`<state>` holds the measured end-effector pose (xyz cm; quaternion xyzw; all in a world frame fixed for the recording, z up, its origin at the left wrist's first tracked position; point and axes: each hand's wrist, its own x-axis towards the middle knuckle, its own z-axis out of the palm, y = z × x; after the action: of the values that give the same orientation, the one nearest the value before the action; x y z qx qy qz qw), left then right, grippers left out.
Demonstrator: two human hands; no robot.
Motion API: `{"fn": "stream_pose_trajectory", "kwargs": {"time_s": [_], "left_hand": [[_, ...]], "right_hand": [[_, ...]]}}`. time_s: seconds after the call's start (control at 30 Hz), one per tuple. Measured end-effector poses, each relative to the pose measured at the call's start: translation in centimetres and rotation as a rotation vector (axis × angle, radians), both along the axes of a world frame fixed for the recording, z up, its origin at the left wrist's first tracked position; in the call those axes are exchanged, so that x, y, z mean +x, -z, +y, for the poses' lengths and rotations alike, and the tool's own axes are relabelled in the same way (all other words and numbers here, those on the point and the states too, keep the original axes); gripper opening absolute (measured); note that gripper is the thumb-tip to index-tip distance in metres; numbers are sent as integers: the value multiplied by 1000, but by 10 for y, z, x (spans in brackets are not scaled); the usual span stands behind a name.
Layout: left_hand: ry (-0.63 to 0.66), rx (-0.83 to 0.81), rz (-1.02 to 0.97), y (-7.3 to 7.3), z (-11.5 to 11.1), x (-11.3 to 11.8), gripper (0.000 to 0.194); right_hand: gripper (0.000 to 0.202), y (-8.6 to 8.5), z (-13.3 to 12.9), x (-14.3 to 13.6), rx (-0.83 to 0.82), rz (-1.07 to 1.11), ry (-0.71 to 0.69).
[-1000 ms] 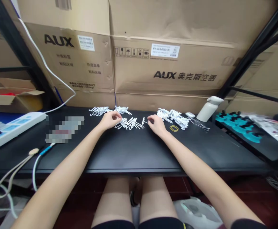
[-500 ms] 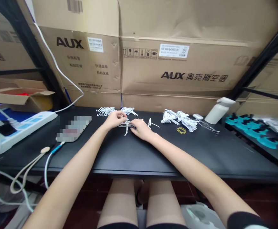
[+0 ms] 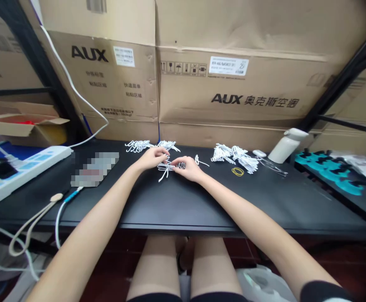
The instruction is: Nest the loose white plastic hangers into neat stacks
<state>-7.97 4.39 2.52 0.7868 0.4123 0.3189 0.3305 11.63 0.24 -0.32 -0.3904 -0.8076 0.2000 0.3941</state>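
A small bundle of white wire hooks point(image 3: 163, 167) lies on the black table between my hands, with loose white ends pointing toward me. My left hand point(image 3: 153, 158) is closed, thumb and fingertips pinched at the bundle's far side. My right hand point(image 3: 187, 168) pinches the bundle's right side, and some wires show under its fingers. Small parts at the fingertips are hidden. Just behind are two piles of white hooks, a left pile point(image 3: 137, 145) and a right pile point(image 3: 168, 145). A few loose white hooks point(image 3: 201, 160) rest right of my right hand.
More white hooks point(image 3: 236, 156) lie to the right, near yellow rubber bands point(image 3: 237, 171) and a white bottle point(image 3: 288, 145). Teal parts point(image 3: 330, 170) sit far right. At left are a blurred-out flat device point(image 3: 94, 168), a cable point(image 3: 58, 222) and a power strip point(image 3: 28, 170). Cardboard boxes point(image 3: 233, 113) stand behind.
My right fingers have drawn together into a pinch, uncovering more of the bundle. The loose white ends have swung left. The view has shifted slightly.
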Motion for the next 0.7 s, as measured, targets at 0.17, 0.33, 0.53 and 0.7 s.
{"fn": "stream_pose_trajectory", "kwargs": {"time_s": [0.17, 0.33, 0.53, 0.7], "left_hand": [[22, 224, 80, 4, -5, 6, 21], [16, 267, 72, 6, -5, 6, 22], [96, 172, 153, -8, -7, -2, 30], [97, 115, 272, -10, -12, -3, 24]], "right_hand": [[13, -2, -6, -3, 2, -65, -45], [20, -3, -13, -5, 82, -223, -62], [23, 2, -12, -4, 192, -304, -29], [19, 7, -7, -5, 225, -293, 35]]}}
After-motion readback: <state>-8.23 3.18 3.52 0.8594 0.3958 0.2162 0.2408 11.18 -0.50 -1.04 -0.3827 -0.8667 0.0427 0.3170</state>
